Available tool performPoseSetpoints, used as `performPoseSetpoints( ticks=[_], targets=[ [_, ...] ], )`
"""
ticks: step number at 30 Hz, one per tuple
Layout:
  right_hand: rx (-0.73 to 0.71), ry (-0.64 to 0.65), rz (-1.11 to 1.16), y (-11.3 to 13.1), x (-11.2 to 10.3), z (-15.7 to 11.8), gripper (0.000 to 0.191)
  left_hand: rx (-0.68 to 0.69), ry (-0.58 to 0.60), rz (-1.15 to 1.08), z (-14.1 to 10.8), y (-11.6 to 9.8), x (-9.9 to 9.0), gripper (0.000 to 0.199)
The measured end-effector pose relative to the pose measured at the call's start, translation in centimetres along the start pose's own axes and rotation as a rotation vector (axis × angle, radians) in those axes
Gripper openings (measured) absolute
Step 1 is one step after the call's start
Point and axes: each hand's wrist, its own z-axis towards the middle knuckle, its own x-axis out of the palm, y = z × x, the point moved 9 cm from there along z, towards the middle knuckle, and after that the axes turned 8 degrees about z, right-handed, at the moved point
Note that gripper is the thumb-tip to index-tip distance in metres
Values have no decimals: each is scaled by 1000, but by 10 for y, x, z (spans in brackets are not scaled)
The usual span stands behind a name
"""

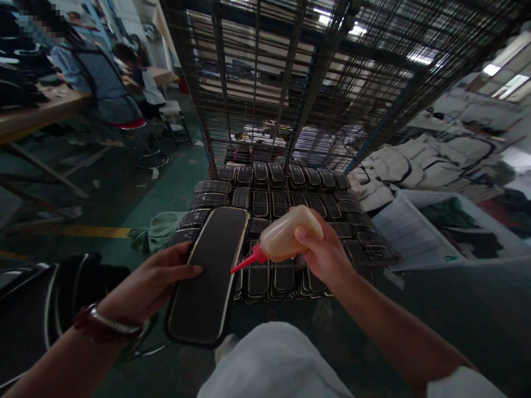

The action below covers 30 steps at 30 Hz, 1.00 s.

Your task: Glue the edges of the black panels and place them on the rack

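My left hand (160,279) grips the left edge of a long black panel (207,276) with rounded corners and a pale line along its rim, the thumb lying on its face. A translucent squeeze bottle (290,235) with amber liquid is held in my right hand (323,249). Its red nozzle (249,260) points down and left, the tip at the panel's right edge. Behind them, rows of similar black panels (260,203) lie on a wire rack (209,166).
Upright wire grids rise above the panels. At right stands a white bin (431,232) beside piled white pieces (415,160). A green cloth bundle (160,231) lies on the floor; dark pieces (62,298) are at lower left. Two people sit at the upper left near a table (45,113).
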Motion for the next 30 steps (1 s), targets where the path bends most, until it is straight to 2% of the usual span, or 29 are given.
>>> performPoseSetpoints(
  ticks=[5, 11, 18, 21, 24, 27, 30],
  targets=[
    [19, 64, -3, -4, 5, -7, 53, -6, -89, 18, 2, -3, -2, 62],
    [55, 119, -36, -8, 8, -12, 63, 15, -171, -19, 5, -7, -5, 50],
    [60, 155, 29, -12, 8, -13, 62, 15, -298, -84, 9, -10, -12, 41],
    [67, 106, 67, -26, 3, -19, 62, 27, -356, -122, 11, -10, -15, 36],
    [191, 46, 143, -56, -2, -22, 54, 54, -406, -156, 14, -6, -19, 37],
    [303, -10, 262, -78, -8, -6, 49, 67, -417, -167, 19, 2, -19, 38],
    [194, -65, 276, -68, -19, 31, 50, 64, -356, -170, 28, 12, -7, 42]
  ],
)
